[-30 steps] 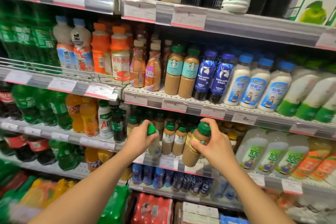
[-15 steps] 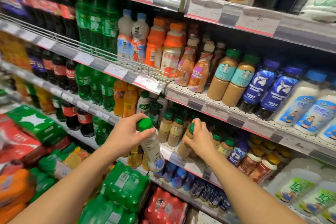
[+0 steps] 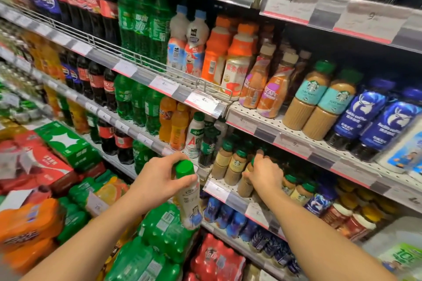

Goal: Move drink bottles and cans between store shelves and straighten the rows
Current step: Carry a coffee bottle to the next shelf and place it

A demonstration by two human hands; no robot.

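My left hand (image 3: 157,177) grips a white green-capped bottle (image 3: 189,203) by its neck, holding it clear of the shelf, in front of the shelf edge. My right hand (image 3: 265,174) grips a tan coffee bottle (image 3: 245,186) that stands near the front of the white perforated shelf (image 3: 219,186). Two similar green-capped coffee bottles (image 3: 235,166) stand just left of it in the same row. More small bottles (image 3: 299,191) stand to its right.
Price-tag rails (image 3: 258,210) line every shelf edge. The shelf above carries coffee bottles (image 3: 312,100) and blue bottles (image 3: 374,118). Green and orange soda bottles (image 3: 150,107) fill the left bay. Shrink-wrapped packs (image 3: 164,230) are stacked below my left arm.
The view swung left and closer. My left hand has brought the white bottle out off the shelf and lower. My right hand stayed on the coffee bottle, now set back in the row.
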